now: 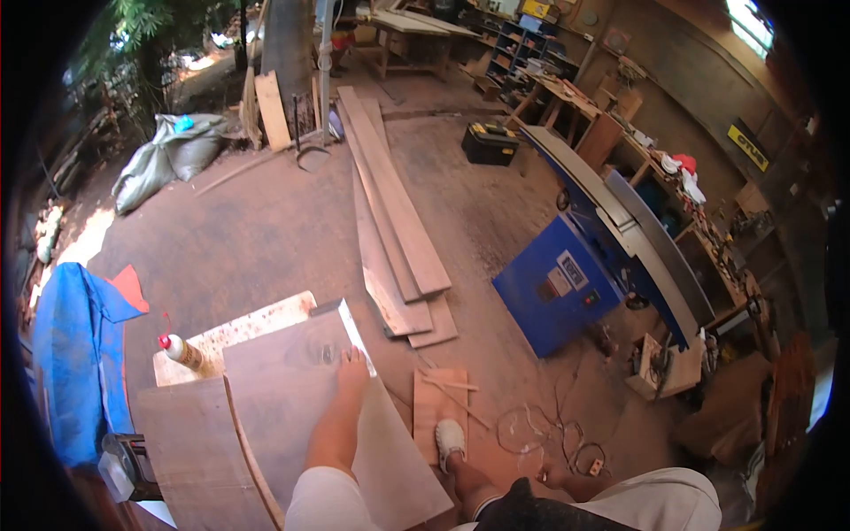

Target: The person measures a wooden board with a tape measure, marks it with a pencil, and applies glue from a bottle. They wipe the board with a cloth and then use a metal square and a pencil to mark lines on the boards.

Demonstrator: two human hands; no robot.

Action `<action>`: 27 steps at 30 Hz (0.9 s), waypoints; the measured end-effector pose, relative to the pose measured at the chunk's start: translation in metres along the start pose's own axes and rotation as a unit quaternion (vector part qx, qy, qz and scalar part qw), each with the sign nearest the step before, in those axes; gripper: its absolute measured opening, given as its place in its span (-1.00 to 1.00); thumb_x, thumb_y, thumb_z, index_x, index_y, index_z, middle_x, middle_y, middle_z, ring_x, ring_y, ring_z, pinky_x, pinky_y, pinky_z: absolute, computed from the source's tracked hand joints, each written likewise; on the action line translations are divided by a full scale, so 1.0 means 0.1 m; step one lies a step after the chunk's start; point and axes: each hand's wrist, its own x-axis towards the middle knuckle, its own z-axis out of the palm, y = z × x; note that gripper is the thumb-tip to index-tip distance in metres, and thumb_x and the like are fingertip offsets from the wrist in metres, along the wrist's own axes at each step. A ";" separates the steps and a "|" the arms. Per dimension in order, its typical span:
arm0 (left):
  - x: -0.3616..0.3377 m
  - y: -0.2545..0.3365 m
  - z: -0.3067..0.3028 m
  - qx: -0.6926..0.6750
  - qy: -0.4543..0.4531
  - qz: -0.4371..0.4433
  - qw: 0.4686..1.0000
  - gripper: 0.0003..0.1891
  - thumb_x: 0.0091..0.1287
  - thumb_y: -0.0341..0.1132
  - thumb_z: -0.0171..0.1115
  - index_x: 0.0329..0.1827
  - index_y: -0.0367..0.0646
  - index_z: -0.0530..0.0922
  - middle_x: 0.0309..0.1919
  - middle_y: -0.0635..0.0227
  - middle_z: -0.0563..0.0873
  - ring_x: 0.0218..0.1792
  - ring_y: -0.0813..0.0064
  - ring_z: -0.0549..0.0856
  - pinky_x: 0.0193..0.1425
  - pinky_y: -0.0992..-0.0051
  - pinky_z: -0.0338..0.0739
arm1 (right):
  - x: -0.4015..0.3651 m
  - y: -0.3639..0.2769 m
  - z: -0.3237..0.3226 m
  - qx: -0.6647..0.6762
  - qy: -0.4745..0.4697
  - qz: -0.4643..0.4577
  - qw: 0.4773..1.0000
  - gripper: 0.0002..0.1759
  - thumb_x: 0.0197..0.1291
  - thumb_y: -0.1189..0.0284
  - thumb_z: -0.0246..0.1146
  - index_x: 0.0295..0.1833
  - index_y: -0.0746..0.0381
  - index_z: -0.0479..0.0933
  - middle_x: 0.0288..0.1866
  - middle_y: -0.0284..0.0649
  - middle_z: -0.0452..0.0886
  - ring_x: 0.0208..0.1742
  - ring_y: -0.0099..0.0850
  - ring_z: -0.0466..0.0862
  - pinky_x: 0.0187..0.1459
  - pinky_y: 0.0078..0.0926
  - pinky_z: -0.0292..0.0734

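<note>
My left hand (352, 361) rests near the far right corner of a large wooden panel (288, 407), fingers stretched out on its surface close to a pale edge strip (356, 332). Beside those fingers lies a small greyish patch (324, 354) on the wood. A curved wooden panel (199, 451) sits at the near left, overlapping the big one. Beyond it, a white glue bottle (181, 351) with a red cap stands on a stained white board (239, 336). Low at my right side, my right hand (547, 476) shows only partly, its fingers indistinct.
Long planks (390, 195) lie stacked on the dusty floor ahead. A blue jointer machine (567, 283) stands at right, with cables (558, 434) on the floor before it. A black toolbox (490, 143) sits farther back. A blue tarp (80, 354) hangs at left.
</note>
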 end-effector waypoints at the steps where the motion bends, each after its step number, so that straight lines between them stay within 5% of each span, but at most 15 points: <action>1: 0.00 0.01 -0.04 0.012 0.001 0.002 1.000 -0.49 0.36 -0.35 -0.09 0.40 -0.14 0.31 0.48 0.30 0.22 0.42 -0.03 0.26 0.20 0.12 0.51 | 0.20 0.13 -0.02 -0.061 0.000 -0.054 0.997 -0.61 0.18 0.06 0.25 -0.22 0.21 0.58 -0.28 -0.02 0.66 -0.18 -0.10 0.65 -0.14 -0.23 0.51; 4: 0.05 0.04 0.02 0.011 -0.022 -0.037 0.999 -0.38 0.23 -0.33 0.16 0.41 -0.12 0.28 0.46 0.26 0.24 0.41 0.01 0.28 0.28 0.19 0.46 | 0.73 0.11 -0.43 -0.049 -0.004 -0.146 0.988 -0.59 0.20 0.05 0.22 -0.21 0.22 0.58 -0.27 0.01 0.66 -0.18 -0.06 0.65 -0.12 -0.21 0.52; 6: 0.02 0.03 0.04 0.026 -0.052 -0.044 0.997 -0.38 0.25 -0.35 0.13 0.42 -0.12 0.27 0.47 0.26 0.22 0.42 0.01 0.27 0.29 0.18 0.45 | 0.91 -0.07 -0.62 0.027 -0.010 -0.185 0.982 -0.59 0.22 0.04 0.21 -0.21 0.21 0.58 -0.28 0.03 0.65 -0.18 -0.01 0.64 -0.10 -0.17 0.52; 9: 0.07 0.12 -0.16 0.031 -0.080 -0.057 0.995 -0.44 0.30 -0.36 0.02 0.41 -0.12 0.28 0.48 0.27 0.21 0.42 -0.02 0.26 0.26 0.15 0.47 | 1.32 -0.25 -1.03 -0.017 -0.007 -0.089 0.996 -0.59 0.21 0.04 0.22 -0.23 0.21 0.58 -0.28 0.04 0.65 -0.20 -0.03 0.64 -0.14 -0.16 0.52; 11: 0.07 0.17 -0.25 0.028 -0.091 -0.066 0.993 -0.48 0.34 -0.37 -0.07 0.40 -0.12 0.31 0.48 0.28 0.21 0.42 -0.05 0.27 0.23 0.13 0.50 | 1.37 -0.49 -1.43 0.108 -0.008 -0.217 0.970 -0.59 0.20 0.05 0.23 -0.23 0.22 0.56 -0.32 0.03 0.63 -0.23 -0.03 0.64 -0.19 -0.16 0.52; 27: -0.01 0.41 -0.45 -0.014 -0.116 -0.141 0.983 -0.47 0.38 -0.36 -0.13 0.45 -0.13 0.22 0.52 0.28 0.11 0.46 0.02 0.21 0.29 0.13 0.45 | 2.34 -0.14 -1.36 -0.043 -0.048 -0.150 0.987 -0.66 0.13 0.12 0.28 -0.25 0.19 0.55 -0.31 0.00 0.62 -0.23 -0.07 0.63 -0.16 -0.19 0.53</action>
